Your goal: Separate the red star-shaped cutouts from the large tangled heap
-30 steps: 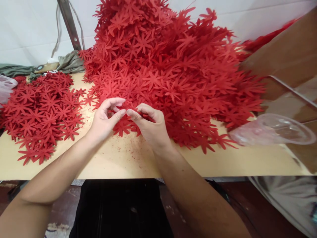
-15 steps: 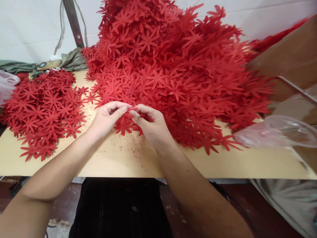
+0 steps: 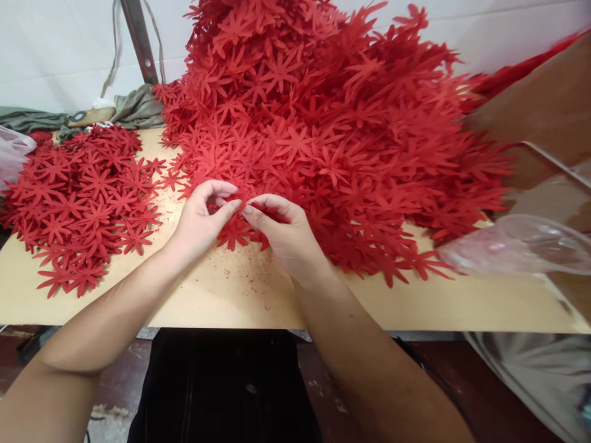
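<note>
Hands meet over a pale, wood-coloured tabletop (image 3: 221,311), their tips nearly touching. Taking the spot between them as the centre of a clock, the bare left hand (image 3: 201,218) comes in from eight o'clock. Its index finger arches clear of the thumb, and other fingers curl behind; whether they pinch anything, I cannot tell. From four o'clock comes the bare right hand (image 3: 289,234), thumb and index tips drawn close together. Red shows at those tips and under the curled fingers, but I cannot tell whether it is a gripped piece or the pile behind.

A large, bright red mound of thin, flower-shaped cut-outs (image 3: 323,123) with long narrow petals spreads from eleven round to three o'clock, its near edge just beyond the fingers. A smaller, darker red heap of similar cut-outs (image 3: 87,203) lies at nine o'clock, a few strays between the two. Fine red crumbs (image 3: 242,280) speckle the surface at six.

At three o'clock, a clear, crumpled plastic bag (image 3: 480,246) lies beside the mound, near a brown cardboard box (image 3: 530,101). Towards ten, a rumpled grey-green cloth (image 3: 141,107) rests below a dark metal upright (image 3: 138,40).
</note>
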### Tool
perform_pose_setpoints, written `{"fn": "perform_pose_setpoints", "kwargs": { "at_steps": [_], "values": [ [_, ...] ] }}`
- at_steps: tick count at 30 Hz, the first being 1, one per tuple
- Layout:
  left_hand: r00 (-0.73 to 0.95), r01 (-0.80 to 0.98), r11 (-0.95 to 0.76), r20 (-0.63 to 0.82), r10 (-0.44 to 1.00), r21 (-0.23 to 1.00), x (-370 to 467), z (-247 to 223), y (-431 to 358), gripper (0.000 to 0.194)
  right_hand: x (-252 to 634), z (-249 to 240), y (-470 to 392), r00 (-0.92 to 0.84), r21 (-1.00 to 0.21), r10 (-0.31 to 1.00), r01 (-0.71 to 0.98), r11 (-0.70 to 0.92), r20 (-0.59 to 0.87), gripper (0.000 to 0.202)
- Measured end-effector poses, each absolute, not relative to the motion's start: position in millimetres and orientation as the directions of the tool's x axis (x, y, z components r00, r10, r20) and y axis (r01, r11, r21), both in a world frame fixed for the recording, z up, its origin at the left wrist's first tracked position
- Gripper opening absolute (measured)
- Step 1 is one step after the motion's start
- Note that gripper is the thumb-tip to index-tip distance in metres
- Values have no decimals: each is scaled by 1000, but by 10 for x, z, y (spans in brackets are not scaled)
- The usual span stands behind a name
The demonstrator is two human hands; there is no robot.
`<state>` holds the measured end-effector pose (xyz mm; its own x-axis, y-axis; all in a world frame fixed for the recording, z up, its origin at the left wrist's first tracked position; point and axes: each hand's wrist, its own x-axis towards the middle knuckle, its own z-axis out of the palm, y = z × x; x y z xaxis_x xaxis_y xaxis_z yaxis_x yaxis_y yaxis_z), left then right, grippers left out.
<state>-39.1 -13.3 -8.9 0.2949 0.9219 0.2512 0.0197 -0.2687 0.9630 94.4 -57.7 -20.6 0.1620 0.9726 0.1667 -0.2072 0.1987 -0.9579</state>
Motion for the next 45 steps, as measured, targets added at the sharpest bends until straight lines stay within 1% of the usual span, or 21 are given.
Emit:
{"fn": "perform_pose_setpoints", "kwargs": {
  "at_steps": [2, 5, 8, 11, 14, 17, 21, 24, 26, 29, 31, 33, 35, 36, 38, 41, 43, 45],
  "values": [
    [255, 87, -402, 370, 893, 911, -414, -77, -137, 13, 943, -200, -578, 172, -957, 974, -223, 185, 149, 17],
    [327, 137, -551, 488, 809, 823, -450, -21, -171, 10, 953, -184, -582, 163, -951, 982, -275, 141, 99, 14],
    [433, 153, -654, 544, 719, 741, -470, 31, -215, 14, 969, -168, -589, 135, -942, 990, -326, 84, 41, 15],
    [470, 190, -700, 562, 681, 689, -460, 43, -240, 16, 978, -160, -594, 141, -930, 990, -366, 31, -22, 19],
    [431, 197, -666, 547, 718, 719, -434, 31, -239, 12, 973, -164, -592, 126, -933, 991, -360, 8, -40, 21],
    [380, 157, -585, 498, 780, 796, -415, 27, -220, 13, 954, -176, -587, 125, -943, 992, -326, 60, 20, 22],
    [325, 103, -415, 363, 873, 904, -413, 41, -189, 24, 931, -184, -603, 192, -965, 971, -191, 182, 145, 24],
    [297, 99, -331, 290, 910, 938, -418, 42, -165, 29, 930, -172, -634, 268, -963, 933, -58, 263, 239, 22],
    [288, 129, -335, 288, 913, 933, -424, 37, -154, 27, 936, -159, -655, 320, -950, 898, 23, 311, 302, 19],
    [291, 228, -436, 366, 884, 871, -432, 33, -158, 19, 946, -144, -676, 368, -935, 861, 79, 346, 350, 16],
    [313, 319, -536, 447, 838, 782, -435, 38, -174, 15, 951, -140, -678, 339, -945, 885, 42, 323, 318, 17],
    [353, 392, -622, 513, 782, 678, -436, 45, -193, 13, 954, -139, -672, 271, -960, 927, -28, 278, 260, 21],
    [386, 431, -671, 549, 741, 603, -436, 50, -201, 13, 955, -142, -660, 213, -967, 953, -88, 239, 216, 24],
    [390, 440, -681, 559, 732, 585, -437, 49, -200, 14, 954, -145, -655, 202, -968, 958, -105, 229, 205, 25],
    [381, 434, -684, 568, 729, 587, -441, 43, -188, 16, 948, -153, -645, 213, -968, 958, -121, 221, 192, 26],
    [376, 389, -660, 543, 750, 642, -443, 29, -171, 17, 940, -169, -639, 258, -964, 944, -112, 240, 205, 24],
    [383, 362, -621, 496, 779, 695, -432, 27, -176, 16, 942, -180, -639, 246, -959, 940, -94, 267, 238, 20],
    [386, 328, -545, 417, 823, 772, -409, 36, -195, 16, 952, -185, -640, 221, -952, 935, -67, 300, 279, 15]
  ]
}}
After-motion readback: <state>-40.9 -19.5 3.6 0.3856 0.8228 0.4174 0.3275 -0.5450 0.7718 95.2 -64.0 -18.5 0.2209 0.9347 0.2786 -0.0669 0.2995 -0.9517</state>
